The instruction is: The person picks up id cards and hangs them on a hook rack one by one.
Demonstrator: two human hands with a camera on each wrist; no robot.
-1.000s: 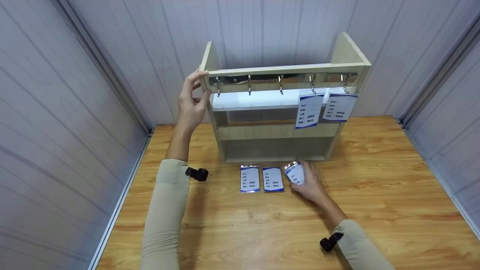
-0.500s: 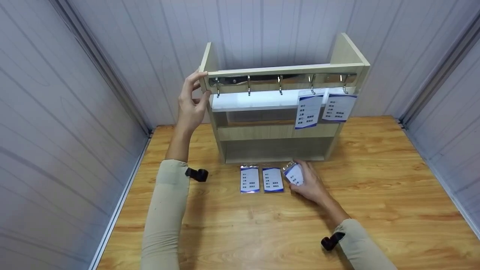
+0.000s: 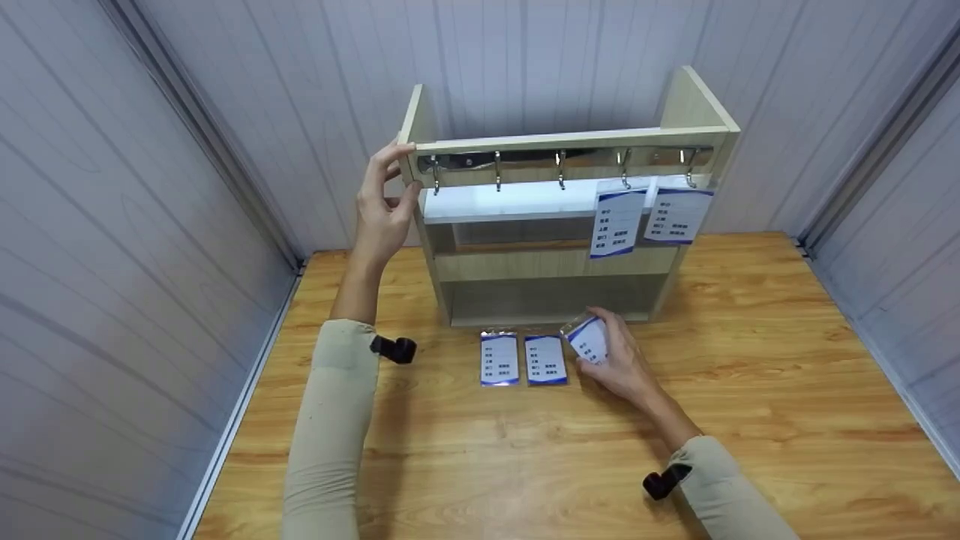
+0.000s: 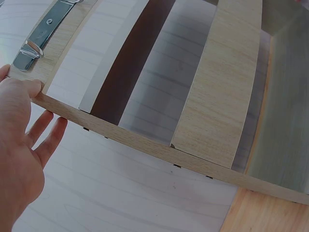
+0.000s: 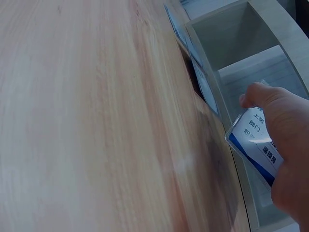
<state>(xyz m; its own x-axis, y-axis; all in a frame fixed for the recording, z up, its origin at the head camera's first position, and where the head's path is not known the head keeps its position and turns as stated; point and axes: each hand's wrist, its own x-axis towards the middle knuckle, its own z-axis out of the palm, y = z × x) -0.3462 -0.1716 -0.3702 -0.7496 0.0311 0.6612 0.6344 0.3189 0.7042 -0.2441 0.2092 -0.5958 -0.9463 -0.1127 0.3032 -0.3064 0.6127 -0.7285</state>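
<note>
My left hand (image 3: 384, 206) grips the upper left side panel of a light wooden shelf (image 3: 555, 264), its thumb at the front and fingers behind in the left wrist view. In front of the shelf, my right hand (image 3: 624, 366) pinches a white-and-blue ID badge (image 3: 588, 341) in a clear sleeve. That badge is tilted and partly hidden by the fingers; its blue-edged end (image 5: 250, 155) shows in the right wrist view. To its left, two similar badges, one (image 3: 499, 358) beside another (image 3: 546, 360), lie flat on the wooden surface.
A metal rail (image 3: 592, 156) with several hooks runs along the shelf's top front board. From its two rightmost hooks hang a badge (image 3: 619, 223) and another badge (image 3: 679, 215). Pale panel walls (image 3: 225, 150) enclose the wood-grain surface (image 3: 487, 465) at the back and sides.
My right hand has shifted slightly up toward the shelf, tilting the pinched badge further and raising its top end. The left hand keeps its hold on the panel.
</note>
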